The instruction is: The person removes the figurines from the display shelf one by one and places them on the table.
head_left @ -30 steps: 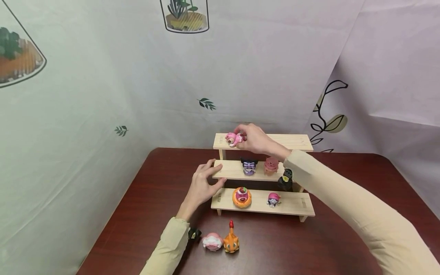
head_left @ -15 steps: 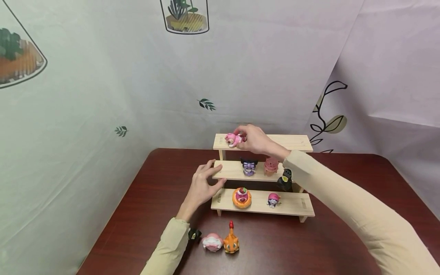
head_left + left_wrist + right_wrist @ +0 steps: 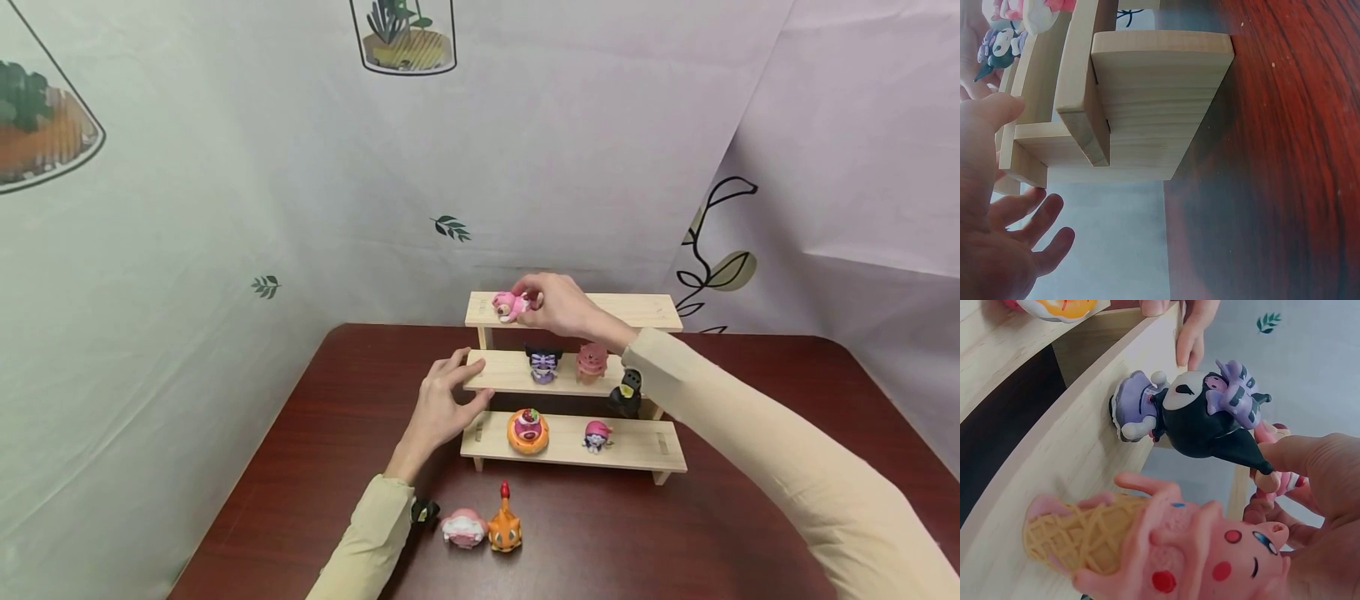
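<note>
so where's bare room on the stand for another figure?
Top shelf: right grip to right end. Bottom shelf: between round orange toy and pink-capped figure, then right of that figure. Crowded: middle shelf around purple figure and ice-cream figure; its right end hidden.

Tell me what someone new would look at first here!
Probably the pink bear figure, which the right hand holds at the left end of the top shelf. Next, perhaps the purple figure beside the pink ice-cream figure on the middle shelf. The orange figure stands out too, on the dark table in front.
</note>
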Motion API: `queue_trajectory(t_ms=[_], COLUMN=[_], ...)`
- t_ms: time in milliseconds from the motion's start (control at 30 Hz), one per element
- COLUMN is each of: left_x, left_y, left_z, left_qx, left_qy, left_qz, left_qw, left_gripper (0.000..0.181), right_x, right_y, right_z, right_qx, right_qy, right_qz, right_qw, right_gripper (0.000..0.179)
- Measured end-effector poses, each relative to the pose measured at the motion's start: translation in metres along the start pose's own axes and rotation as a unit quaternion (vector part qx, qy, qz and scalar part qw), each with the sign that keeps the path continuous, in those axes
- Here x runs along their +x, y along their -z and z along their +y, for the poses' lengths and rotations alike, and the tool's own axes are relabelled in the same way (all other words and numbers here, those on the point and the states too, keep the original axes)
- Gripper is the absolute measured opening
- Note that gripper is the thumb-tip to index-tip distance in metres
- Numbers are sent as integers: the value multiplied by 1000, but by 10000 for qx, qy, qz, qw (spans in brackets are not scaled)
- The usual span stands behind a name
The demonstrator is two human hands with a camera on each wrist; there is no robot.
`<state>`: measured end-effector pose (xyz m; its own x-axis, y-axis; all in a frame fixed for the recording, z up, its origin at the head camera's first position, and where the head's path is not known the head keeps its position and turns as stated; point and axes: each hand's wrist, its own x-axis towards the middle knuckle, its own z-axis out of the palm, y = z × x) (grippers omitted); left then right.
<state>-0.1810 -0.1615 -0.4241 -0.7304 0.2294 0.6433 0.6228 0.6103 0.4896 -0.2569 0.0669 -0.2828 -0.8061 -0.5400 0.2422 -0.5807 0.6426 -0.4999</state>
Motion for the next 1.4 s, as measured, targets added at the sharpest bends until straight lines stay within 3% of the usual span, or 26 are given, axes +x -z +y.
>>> queue_trajectory(t_ms=[733,1400], left_x=[1,0], left_y=[1,1], left_z=[2,1], left_qx=[-33,-29], left_qy=[-32,-40], left_qz=[54,55], left_qw=[10000,10000], left_gripper=[43,43], right_x=[-12,-42], right_y=[9,20], right_z=[-5,-15], right_qx=[220,537], right_qy=[184,455], right_qz=[117,121], right_qw=[9995,9974], right_gripper=[35,34])
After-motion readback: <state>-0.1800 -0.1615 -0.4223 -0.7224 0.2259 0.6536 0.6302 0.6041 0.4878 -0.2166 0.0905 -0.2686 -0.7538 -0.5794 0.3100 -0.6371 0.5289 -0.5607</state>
